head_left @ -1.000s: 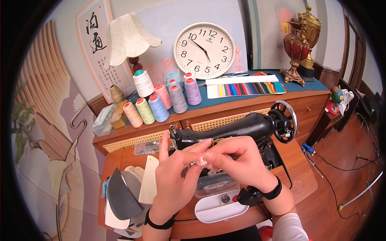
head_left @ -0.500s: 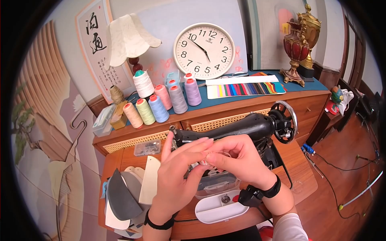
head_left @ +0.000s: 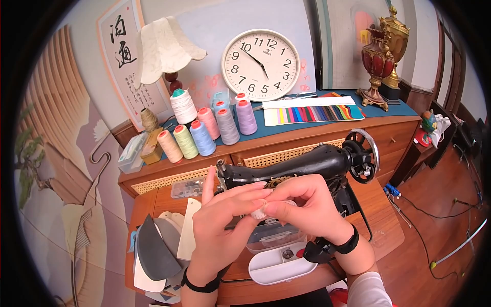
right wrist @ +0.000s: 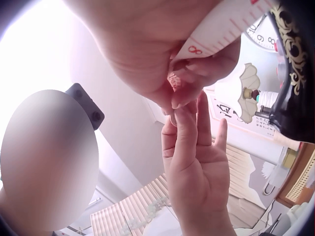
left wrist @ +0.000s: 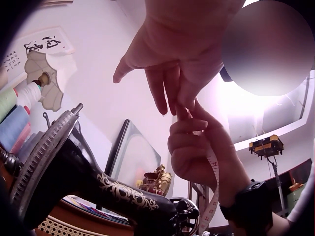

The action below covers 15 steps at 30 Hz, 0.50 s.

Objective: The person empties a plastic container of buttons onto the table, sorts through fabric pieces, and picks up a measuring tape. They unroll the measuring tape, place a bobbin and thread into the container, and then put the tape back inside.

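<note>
A white measuring tape with red markings is bunched small between the two hands in the head view. My left hand pinches it between thumb and index finger, the little finger sticking up. From the other side my right hand grips it, thumb against the left fingertips. In the right wrist view a wide stretch of the tape runs out of the right hand's curled fingers. A length of tape hangs down past the right wrist in the left wrist view. Fingers hide most of the bunched part.
Behind the hands stands a black sewing machine. Below them are a clear plastic box and a white tray. Pattern pieces lie at left. Thread cones, a clock and a colour card stand farther back.
The fingers have shifted slightly around the measuring tape, and the red marks showing between them earlier are now mostly covered. Both hands stay in about the same place.
</note>
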Tool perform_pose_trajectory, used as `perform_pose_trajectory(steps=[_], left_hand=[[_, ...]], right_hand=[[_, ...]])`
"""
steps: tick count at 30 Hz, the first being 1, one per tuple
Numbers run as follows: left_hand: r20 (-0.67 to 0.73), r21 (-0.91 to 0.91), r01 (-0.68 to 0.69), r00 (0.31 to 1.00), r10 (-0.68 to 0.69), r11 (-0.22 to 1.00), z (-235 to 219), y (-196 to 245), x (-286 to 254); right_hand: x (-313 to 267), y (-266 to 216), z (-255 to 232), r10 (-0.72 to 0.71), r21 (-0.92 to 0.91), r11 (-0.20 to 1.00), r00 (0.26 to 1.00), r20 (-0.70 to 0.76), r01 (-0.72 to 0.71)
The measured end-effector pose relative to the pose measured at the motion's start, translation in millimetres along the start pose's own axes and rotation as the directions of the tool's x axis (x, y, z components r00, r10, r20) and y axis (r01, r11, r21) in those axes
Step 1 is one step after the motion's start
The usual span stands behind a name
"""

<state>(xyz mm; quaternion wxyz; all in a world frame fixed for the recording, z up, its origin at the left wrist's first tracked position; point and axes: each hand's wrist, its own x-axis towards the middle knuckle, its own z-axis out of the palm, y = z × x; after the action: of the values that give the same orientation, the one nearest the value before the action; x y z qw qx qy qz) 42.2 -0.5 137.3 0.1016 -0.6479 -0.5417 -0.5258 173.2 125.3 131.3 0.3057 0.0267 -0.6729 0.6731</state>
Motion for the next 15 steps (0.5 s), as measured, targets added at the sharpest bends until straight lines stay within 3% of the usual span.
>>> perform_pose_trajectory(steps=[4,15], left_hand=[[0.015,-0.169,0.032,0.999,-0.03,0.985,-1.1,-2.9,-1.2],[0.01,-0.21,0.044,0.999,-0.042,0.977,-0.8,-7.4,-1.3]], right_hand=[[0.7,-1.4,-5.0,0.036,0.044,0.998,0.997,0.062,-0.039],[1.0,-4.0,-5.6,0.103,0.094,0.989,0.987,0.122,-0.115]])
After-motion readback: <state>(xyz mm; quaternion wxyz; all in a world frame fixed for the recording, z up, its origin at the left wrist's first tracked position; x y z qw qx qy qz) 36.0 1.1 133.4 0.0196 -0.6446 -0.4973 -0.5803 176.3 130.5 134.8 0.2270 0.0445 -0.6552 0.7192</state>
